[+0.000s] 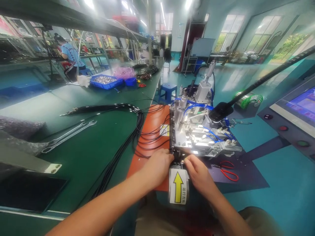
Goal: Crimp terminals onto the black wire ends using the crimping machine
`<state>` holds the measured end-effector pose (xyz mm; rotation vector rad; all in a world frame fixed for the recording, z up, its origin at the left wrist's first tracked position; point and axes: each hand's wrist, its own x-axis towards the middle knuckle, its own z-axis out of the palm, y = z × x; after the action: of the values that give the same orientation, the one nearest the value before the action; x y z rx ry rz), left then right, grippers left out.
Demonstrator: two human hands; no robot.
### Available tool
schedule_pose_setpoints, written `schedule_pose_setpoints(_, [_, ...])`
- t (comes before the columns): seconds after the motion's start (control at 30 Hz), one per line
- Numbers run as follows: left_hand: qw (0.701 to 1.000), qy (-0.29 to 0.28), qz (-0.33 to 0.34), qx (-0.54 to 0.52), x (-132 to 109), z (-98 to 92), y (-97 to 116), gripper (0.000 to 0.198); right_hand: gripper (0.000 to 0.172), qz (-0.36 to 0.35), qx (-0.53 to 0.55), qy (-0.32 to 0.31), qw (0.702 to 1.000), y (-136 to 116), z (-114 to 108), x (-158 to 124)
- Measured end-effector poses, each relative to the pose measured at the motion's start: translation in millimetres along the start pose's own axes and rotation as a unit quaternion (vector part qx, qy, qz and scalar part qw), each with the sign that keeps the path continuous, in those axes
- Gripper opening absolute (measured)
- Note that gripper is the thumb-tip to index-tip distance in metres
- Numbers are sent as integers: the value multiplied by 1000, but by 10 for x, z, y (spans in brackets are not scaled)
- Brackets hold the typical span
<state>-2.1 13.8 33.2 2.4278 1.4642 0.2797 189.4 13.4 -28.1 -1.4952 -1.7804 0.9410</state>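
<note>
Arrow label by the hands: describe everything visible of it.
The arrow label is a white, roughly rectangular, plastic-looking sticker. It bears a yellow, black-outlined arrow pointing forward, with sideways Chinese characters down its right side. It sits at the near end of the metal machine, just below the left hand and right hand in view; finger contact is unclear.

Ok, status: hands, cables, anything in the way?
Left hand and right hand at machine's near end, grip unclear. Black cables draped over orange board. Red-handled tool off to the right, apart from both hands.
</note>
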Motion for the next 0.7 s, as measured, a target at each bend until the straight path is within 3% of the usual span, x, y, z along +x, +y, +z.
schedule_pose_setpoints(0.47, [998,-7,18,-61,17,-41,-27,31,30,4,37,0,999,6,1,-18])
schedule_pose_setpoints(0.7, [999,-12,9,-33,1,-18,-29,29,30,51,100,17,994,7,68,-13])
